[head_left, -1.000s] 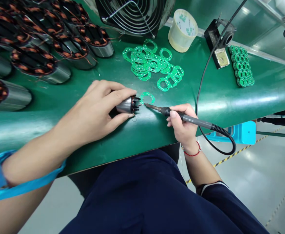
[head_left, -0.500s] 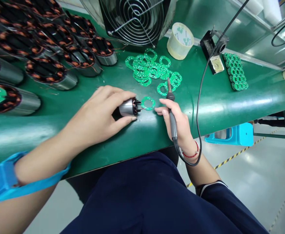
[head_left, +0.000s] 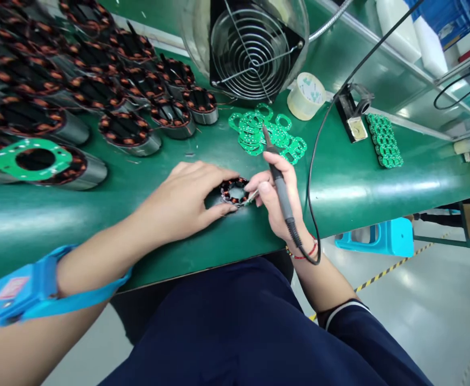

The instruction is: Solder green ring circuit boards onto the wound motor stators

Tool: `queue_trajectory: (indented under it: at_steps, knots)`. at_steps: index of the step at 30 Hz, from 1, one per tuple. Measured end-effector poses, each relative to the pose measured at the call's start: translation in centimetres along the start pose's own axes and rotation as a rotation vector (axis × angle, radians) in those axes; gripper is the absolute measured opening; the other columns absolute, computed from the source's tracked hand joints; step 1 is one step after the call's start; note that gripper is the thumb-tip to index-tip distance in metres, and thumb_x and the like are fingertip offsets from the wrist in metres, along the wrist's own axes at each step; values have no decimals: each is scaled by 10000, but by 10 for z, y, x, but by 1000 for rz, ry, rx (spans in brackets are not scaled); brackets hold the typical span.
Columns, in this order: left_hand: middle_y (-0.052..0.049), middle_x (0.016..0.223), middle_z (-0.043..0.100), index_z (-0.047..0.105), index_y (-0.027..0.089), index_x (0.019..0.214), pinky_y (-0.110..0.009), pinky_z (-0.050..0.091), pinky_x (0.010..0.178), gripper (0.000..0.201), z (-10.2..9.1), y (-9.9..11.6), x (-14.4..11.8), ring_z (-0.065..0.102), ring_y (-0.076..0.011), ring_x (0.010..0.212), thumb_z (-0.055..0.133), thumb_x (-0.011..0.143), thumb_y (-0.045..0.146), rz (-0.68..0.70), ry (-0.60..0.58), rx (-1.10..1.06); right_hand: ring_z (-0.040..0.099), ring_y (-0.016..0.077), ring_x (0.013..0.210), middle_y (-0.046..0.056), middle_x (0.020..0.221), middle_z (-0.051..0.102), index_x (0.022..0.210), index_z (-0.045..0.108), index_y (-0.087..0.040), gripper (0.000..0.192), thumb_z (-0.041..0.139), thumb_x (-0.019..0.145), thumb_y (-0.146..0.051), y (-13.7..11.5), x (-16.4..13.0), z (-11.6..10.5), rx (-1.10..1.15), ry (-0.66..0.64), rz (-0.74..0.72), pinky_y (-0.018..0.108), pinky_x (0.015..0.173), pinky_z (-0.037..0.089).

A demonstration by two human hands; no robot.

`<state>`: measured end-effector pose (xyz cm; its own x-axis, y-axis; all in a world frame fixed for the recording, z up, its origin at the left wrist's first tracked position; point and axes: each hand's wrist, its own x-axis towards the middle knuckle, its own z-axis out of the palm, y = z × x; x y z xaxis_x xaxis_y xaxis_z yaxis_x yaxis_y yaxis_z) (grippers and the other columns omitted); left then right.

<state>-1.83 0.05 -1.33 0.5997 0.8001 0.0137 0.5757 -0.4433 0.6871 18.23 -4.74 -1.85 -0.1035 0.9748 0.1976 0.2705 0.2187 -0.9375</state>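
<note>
Copper-wound small stator is set upright near the green table edge, pinched by left hand. Right hand is closed on soldering iron, tip up, fingertips at stator rim. Stator is best kept steady, hot tip kept clear.

Your left hand lies palm down, its forearm reaching in from the lower left, fingers curled round the left side of the stator. Your right hand sits just right of the stator, wrist bent back, its fingers touching the stator's right edge and closed in a pen grip.
</note>
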Motion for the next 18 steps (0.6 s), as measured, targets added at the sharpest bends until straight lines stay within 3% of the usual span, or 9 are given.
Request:
queue_trajectory:
  at_steps: [3,5,9,15,18]
  knots:
    - [-136,1210,737,673,247,1281,-601,482,1073,518,1,-3,0,657,-400,1177,550,912,589,38,2,31,712,183,950,32,1089,707,1510,333,-294,532,492,1069,-547,-5,-4,-1,-106,-51,-99,408,938,636]
    - [-140,1210,741,675,238,1309,-580,505,1058,531,-1,-6,0,664,-391,1173,528,934,584,76,-17,23,693,235,1123,88,1242,692,1504,354,-280,561,589,1035,-480,-11,-11,-1,-241,-20,-133,477,1053,594]
    - [-119,1212,752,673,253,1370,-491,551,1027,534,-7,-11,0,691,-349,1157,500,966,556,127,-62,-17,636,311,1320,161,1431,621,1510,365,-248,622,667,981,-371,-23,-22,-1,-441,-42,-41,533,1118,560]
    - [-85,1140,781,729,278,1311,-449,576,1002,505,-10,-9,-2,734,-313,1077,392,978,455,70,-31,-36,722,249,1073,141,1339,661,1499,402,-240,618,682,948,-271,-24,-24,-22,-452,-147,170,466,948,639]
    - [-74,1074,803,777,268,1138,-436,593,940,461,-13,-4,-3,755,-306,1000,386,951,426,51,-12,-45,715,184,946,97,1287,656,1501,366,-283,708,761,914,-293,-17,-21,-35,-337,-129,197,390,876,640]
